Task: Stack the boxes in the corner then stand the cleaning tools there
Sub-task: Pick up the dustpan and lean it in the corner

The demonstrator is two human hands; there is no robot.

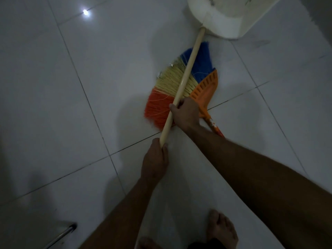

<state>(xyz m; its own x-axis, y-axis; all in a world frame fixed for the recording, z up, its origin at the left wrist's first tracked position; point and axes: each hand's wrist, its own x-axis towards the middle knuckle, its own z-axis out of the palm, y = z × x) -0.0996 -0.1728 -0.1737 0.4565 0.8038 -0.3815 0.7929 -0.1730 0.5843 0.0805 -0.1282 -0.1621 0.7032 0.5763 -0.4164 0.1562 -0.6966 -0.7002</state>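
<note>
A white dustpan (231, 17) with a long pale wooden handle (188, 65) reaches from the top right down toward me. My left hand (155, 159) grips the handle's near end. My right hand (185, 113) grips the same handle a little farther up. Under the handle a broom lies flat on the white tiled floor, its bristles (167, 87) banded blue, straw-yellow and orange, with an orange plastic head (204, 88). The broom's patterned orange stick (214, 127) runs under my right forearm and is mostly hidden. No boxes are in view.
A shiny metal tube (62, 234) lies on the floor at the bottom left. My bare feet (221, 229) stand at the bottom edge. Dark grout lines cross the tiles, and a lamp's reflection (85, 12) glints at the top left.
</note>
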